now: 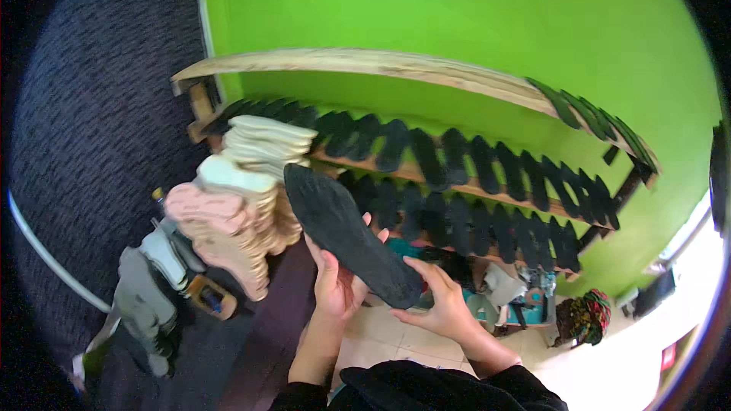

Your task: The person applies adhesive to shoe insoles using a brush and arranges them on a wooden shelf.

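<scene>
A black shoe insole (343,228) is held up in front of me, tilted with one end to the upper left and the other to the lower right. Its middle rests in my left hand (335,293), the thumb along one edge and fingertips showing past the other. At the lower right end, the thumb and fingers of my right hand (448,308) bracket the rounded tip. Left of my hands stand stacks of pale insoles, cream ones (266,137) behind and pinkish ones (204,204) in front.
A wooden rack (396,63) against the green wall carries rows of black insoles (392,146). Grey insoles (141,293) and a small wooden box (199,283) lie on the dark table (205,354) at left. Below the rack sits a blue bin (537,312) of mixed items, near a patterned cloth (590,316).
</scene>
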### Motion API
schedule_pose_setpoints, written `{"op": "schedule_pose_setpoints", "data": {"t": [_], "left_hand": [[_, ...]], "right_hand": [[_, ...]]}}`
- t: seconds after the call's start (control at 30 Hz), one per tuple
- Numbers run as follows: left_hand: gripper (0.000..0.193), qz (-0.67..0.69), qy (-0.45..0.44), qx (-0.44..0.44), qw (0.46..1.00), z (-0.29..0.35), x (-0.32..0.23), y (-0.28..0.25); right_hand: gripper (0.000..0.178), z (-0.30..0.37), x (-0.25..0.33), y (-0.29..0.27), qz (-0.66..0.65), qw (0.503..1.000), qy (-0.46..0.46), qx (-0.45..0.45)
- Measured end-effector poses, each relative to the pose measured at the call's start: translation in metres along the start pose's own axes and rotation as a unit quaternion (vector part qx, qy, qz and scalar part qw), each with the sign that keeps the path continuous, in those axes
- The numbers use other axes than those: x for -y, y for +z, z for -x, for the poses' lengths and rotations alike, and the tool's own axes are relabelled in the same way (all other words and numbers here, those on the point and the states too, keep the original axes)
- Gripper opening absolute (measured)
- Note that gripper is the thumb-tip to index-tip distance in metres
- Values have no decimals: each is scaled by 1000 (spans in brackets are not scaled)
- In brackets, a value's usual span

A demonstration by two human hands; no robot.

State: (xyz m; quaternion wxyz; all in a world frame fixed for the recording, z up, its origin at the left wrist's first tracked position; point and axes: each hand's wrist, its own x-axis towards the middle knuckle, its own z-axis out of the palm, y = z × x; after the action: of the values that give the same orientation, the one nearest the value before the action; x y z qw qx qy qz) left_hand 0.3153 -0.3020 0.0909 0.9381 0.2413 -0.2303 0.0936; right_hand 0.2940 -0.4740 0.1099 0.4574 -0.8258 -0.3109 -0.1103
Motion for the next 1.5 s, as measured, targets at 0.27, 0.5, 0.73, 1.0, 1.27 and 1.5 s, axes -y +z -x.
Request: {"op": "schedule_pose_setpoints", "data": {"t": [0.27,0.5,0.73,1.0,1.27,1.5], "left_hand": [[57,-117,-98,70,986,-107,105,95],[58,-297,-65,122,945,-212,129,154],[62,-399,-139,119,899,-290,157,180],[59,-464,-207,82,857,-332,177,177],[30,-598,-151,62,785,-353,191,172],[14,-774,-56,122,619,-376,202,167]], "right_hand": [[74,-1,-45,-133,156,964,-27,-212],[76,-56,-64,-186,233,894,-73,-377],[66,-94,-79,-214,301,849,-90,-424],[54,-108,-85,-218,320,848,-18,-422],[22,-111,-92,-218,310,824,-110,-462],[10,-114,-92,-225,317,825,-135,-448]]}}
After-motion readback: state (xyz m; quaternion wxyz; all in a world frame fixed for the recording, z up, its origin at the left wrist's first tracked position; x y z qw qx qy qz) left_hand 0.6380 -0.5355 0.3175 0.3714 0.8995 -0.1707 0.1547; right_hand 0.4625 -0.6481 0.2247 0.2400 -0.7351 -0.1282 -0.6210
